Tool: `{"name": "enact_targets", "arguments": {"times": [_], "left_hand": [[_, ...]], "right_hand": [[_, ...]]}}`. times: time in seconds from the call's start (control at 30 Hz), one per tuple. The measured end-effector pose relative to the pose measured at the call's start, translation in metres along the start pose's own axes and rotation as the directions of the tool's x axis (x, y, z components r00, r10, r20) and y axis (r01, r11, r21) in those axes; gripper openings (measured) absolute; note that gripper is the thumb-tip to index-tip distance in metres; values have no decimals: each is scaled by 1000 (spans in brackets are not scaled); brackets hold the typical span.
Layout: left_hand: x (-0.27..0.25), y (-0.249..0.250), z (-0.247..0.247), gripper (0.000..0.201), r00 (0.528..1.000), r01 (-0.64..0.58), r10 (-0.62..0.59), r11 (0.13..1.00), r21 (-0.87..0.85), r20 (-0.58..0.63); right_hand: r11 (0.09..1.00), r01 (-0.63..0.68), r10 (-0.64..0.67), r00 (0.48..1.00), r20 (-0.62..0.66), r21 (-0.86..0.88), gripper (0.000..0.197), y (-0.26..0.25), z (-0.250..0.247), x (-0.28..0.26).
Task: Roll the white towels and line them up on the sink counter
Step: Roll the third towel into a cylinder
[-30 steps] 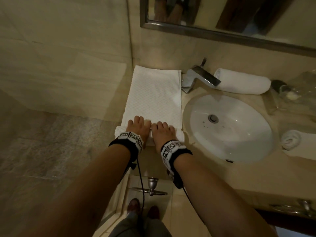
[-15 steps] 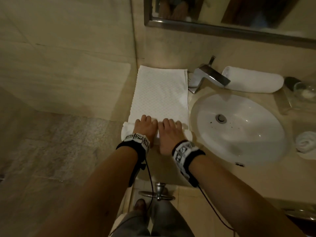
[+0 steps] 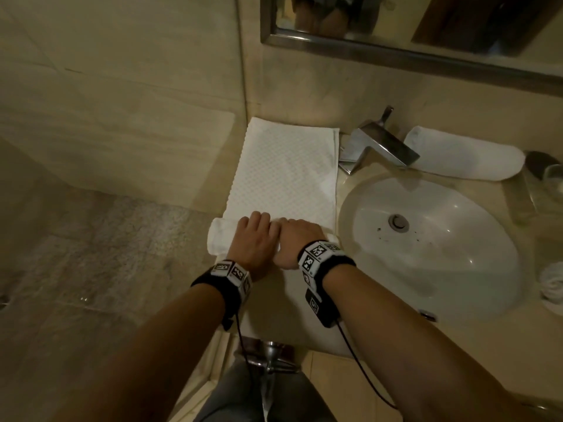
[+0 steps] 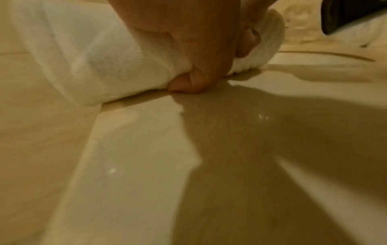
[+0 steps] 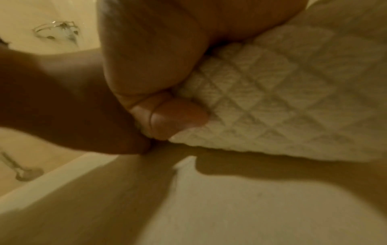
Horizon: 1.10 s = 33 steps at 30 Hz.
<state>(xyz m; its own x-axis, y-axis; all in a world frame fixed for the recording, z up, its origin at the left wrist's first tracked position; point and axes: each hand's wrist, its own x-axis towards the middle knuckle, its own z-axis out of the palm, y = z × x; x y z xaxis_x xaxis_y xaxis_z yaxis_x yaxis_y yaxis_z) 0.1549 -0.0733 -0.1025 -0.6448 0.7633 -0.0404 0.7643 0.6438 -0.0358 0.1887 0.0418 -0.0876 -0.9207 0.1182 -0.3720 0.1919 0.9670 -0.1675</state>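
Note:
A white waffle-weave towel [image 3: 286,172] lies lengthwise on the counter [image 3: 304,318], left of the sink. Its near end is wound into a roll [image 3: 217,239]. My left hand [image 3: 254,239] and right hand [image 3: 300,240] sit side by side on that roll, fingers curled over its far side. In the left wrist view my left thumb [image 4: 188,82] is tucked under the roll [image 4: 94,58]. In the right wrist view my right thumb [image 5: 173,119] presses the roll's quilted side [image 5: 282,99]. A finished rolled towel [image 3: 463,153] lies behind the basin.
The oval sink [image 3: 426,248] and chrome faucet [image 3: 380,144] are just right of the towel. Another rolled towel [image 3: 553,284] shows at the right edge, with a glass [image 3: 551,184] behind it. The side wall borders the towel's left; a mirror [image 3: 396,25] hangs above.
The roll has grown thicker and moved a little farther up the towel. My fingers went from lying over the roll to curling round it.

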Motion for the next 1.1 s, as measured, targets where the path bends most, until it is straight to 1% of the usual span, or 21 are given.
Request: {"name": "enact_targets", "arguments": {"times": [0.03,0.07,0.1,0.17,0.2,0.27,0.3,0.33,0.4,0.5,0.57,0.63,0.7,0.73,0.83,0.87,0.9,0.97,1.03,1.1], "left_hand": [[3,0,-1,48,999,2,-2,1000,-24,34],[8,1,-4,52,995,13,-9,999,-40,96],[14,0,-8,55,987,21,-13,999,-48,160],[32,-7,-9,61,975,38,-23,997,-66,220],[40,-10,-9,62,961,55,-31,995,-78,275],[52,-14,-9,58,929,49,-10,994,-98,369],[54,-16,-8,57,921,47,1,992,-113,389],[54,-17,-7,55,919,61,-5,990,-129,394],[52,-17,-5,54,933,79,-30,989,-121,358],[41,-13,-6,57,960,47,-30,997,-54,277],[32,-10,-4,57,980,49,-45,999,-17,192],[23,-7,-2,53,989,66,-62,998,-19,134],[22,-6,-3,53,987,64,-58,997,-39,149],[25,-7,-5,56,983,57,-47,997,-51,177],[37,-13,-11,65,947,24,8,995,-94,322],[39,-14,-11,70,931,16,24,994,-105,363],[39,-13,-11,73,922,7,36,994,-110,386],[36,-12,-8,75,923,-10,46,995,-95,382],[32,-10,-6,73,933,-18,41,998,-66,359],[31,-9,-5,73,937,-23,41,998,-56,347]], "right_hand": [[1000,-3,3,1000,20,-2,37,1,0,0],[1000,-16,16,999,34,1,38,2,0,1],[1000,-31,31,999,33,3,43,2,0,2],[998,-46,45,999,-16,-52,61,2,-1,5],[994,-46,41,998,-45,-104,67,1,-2,7],[983,-19,6,997,-71,-183,75,-1,-1,6],[980,-8,-7,997,-71,-200,78,-1,1,5],[979,-3,-12,997,-74,-203,80,-1,3,2],[980,-8,-9,996,-84,-201,78,-1,5,2],[984,-21,7,997,-81,-178,67,-2,2,5],[985,-31,19,997,-70,-172,69,-2,-1,10],[989,-39,32,998,-47,-145,68,-3,-3,14],[994,-53,52,999,-8,-95,63,-5,-5,16],[996,-61,62,998,22,-68,58,-5,-8,14],[995,-93,90,988,127,20,42,-1,-19,4],[994,-104,96,983,158,44,41,-1,-21,2],[991,-115,103,978,179,60,43,-1,-21,-1],[990,-130,120,978,168,51,58,-2,-17,-6],[995,-97,97,990,100,-5,75,-3,-4,-12],[995,-35,35,999,-2,-94,79,-3,8,-21]]}}
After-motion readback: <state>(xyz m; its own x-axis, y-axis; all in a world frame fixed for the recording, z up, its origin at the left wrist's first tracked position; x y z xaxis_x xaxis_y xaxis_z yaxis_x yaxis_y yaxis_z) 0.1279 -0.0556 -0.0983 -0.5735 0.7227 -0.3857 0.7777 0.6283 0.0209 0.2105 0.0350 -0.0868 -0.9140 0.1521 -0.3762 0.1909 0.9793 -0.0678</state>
